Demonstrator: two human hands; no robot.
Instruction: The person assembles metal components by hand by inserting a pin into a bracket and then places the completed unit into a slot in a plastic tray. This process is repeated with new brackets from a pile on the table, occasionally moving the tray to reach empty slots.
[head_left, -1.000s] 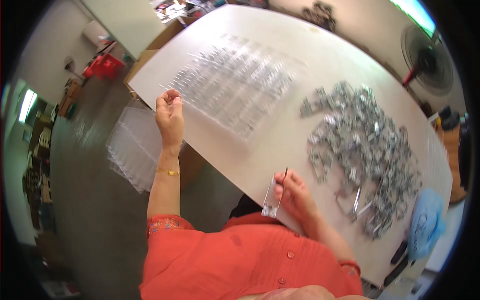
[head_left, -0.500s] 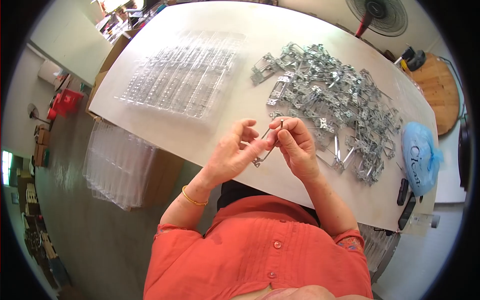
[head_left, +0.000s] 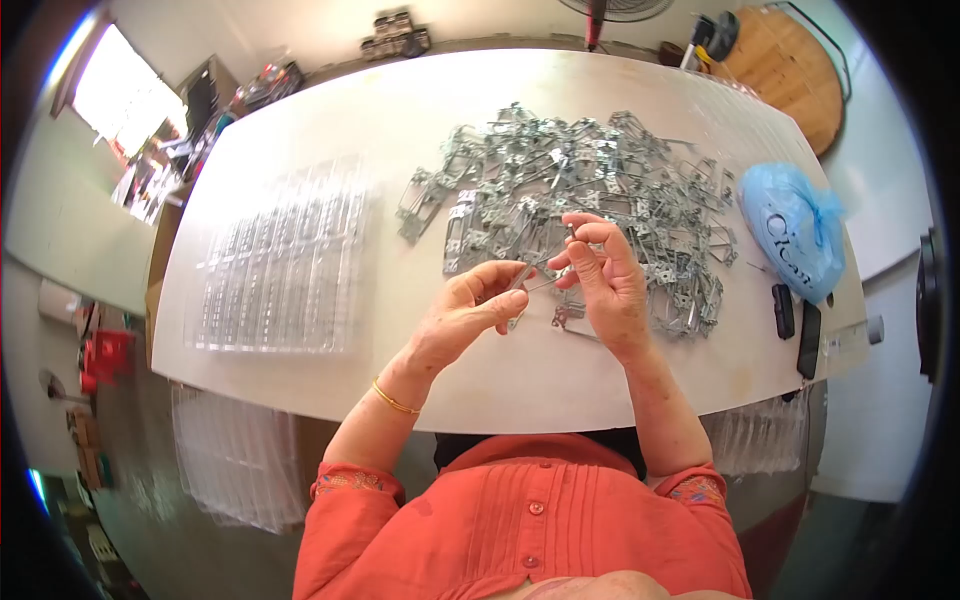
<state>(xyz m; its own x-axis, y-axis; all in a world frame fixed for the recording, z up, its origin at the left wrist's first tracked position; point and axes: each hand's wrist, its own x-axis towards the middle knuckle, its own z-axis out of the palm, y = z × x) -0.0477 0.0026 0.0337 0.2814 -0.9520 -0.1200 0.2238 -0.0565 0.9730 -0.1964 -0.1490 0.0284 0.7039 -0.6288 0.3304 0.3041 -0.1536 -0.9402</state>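
In front of the metal heap, my left hand point(head_left: 462, 315) pinches a thin metal frame point(head_left: 522, 276) between thumb and fingers. My right hand point(head_left: 612, 290) is close beside it, thumb against the forefinger. A small dark-ended pin point(head_left: 571, 231) pokes up from that grip. A slender metal rod point(head_left: 543, 284) spans the gap between both hands. Just beyond the fingers lies a wide pile of similar silvery metal brackets point(head_left: 590, 160) with plates and rods, tangled together. One bracket end point(head_left: 567, 316) shows on the table under my right hand.
Clear plastic trays point(head_left: 280, 270) lie on the left of the white table point(head_left: 420, 385). To the right are a blue plastic bag point(head_left: 795, 232), a black object point(head_left: 783, 311) and a clear bottle point(head_left: 850, 338). More plastic trays point(head_left: 235, 455) stand below the left edge.
The view has turned and lifted, bringing the table's far side into sight. My hands have come slightly apart, and my left fingers now pinch the frame where they were looser before.
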